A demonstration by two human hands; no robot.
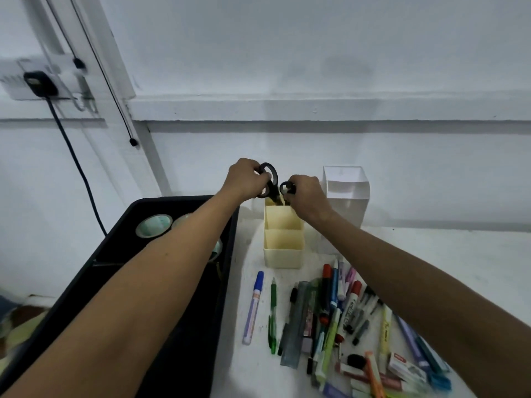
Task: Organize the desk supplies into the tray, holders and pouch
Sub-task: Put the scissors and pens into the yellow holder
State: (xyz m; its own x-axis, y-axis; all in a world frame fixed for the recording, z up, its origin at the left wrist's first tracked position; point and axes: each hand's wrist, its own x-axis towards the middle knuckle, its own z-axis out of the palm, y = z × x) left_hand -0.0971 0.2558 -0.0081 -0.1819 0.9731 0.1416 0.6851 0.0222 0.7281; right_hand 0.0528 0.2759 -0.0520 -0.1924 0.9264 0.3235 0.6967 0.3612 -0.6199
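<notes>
Scissors (pixel 270 182) stand blades-down in the cream holder's (pixel 283 251) back compartment. Your left hand (pixel 244 179) grips the large black handle loop and your right hand (pixel 304 193) pinches the smaller one, over the counter (pixel 431 254).

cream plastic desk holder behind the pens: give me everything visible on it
The cream plastic desk holder is a matte, rectangular, open-topped box, split by inner walls into three stepped compartments that rise toward the wall. It stands upright on the white desk, between the black tray and a taller white holder. The two front compartments look empty. Black-handled scissors, held by the left hand and right hand, go blade-down into the rear one.
</notes>
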